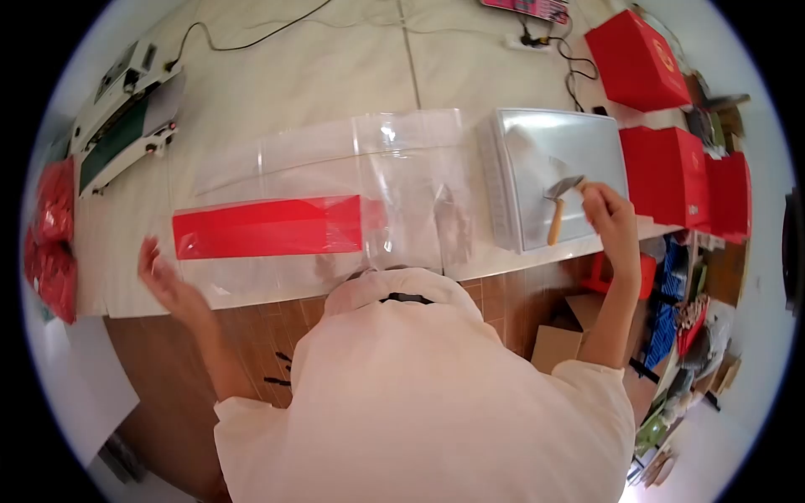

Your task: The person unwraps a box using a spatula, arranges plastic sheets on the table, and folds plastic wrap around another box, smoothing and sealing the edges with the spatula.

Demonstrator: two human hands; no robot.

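My left hand [163,277] hovers at the table's front left with its fingers apart, holding nothing. Just right of it lies a long red folded piece [264,228], on a clear plastic sheet [314,159] spread over the table. My right hand [610,214] is closed around the short handle of a scraper [568,184], its metal blade pointing left over a grey-white tray [587,134]. A second tool's wooden handle [555,222] rests on this tray; its head is partly hidden near the scraper blade. A whitish patch [528,151] shows on the tray surface.
A white machine with a green belt [122,130] stands at the back left, beside red plastic-wrapped packs [54,218]. Red boxes [639,63] stand at the right. Black cables [579,71] run along the back. Cardboard boxes [558,345] sit on the floor below right.
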